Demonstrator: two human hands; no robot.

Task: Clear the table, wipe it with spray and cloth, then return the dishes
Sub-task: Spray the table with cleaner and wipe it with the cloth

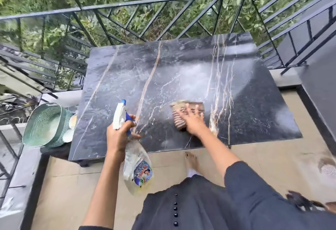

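The striped cloth [181, 110] lies flat on the near part of the dark marble table [163, 70]. The right hand [194, 121] presses on it with its fingers spread straight. Just to its left, the left hand [118, 135] grips the neck of the spray bottle [138, 166], whose body hangs past the table's near edge. A green mesh basket [45, 124] with pale dishes [70, 134] stands beside the table's left edge.

The table [181, 70] has a dark, marble-patterned top with pale and tan veins, wet and streaked. A striped brown-and-beige cloth [179, 107] lies flat near its front edge, pressed under the right hand [194, 120]. The clear spray bottle [138, 166], with a white-and-blue trigger head, hangs tilted over the front edge, gripped at the neck by the left hand [118, 135]. White dishes [70, 135] lie beside a green mesh basket [45, 126] left of the table.
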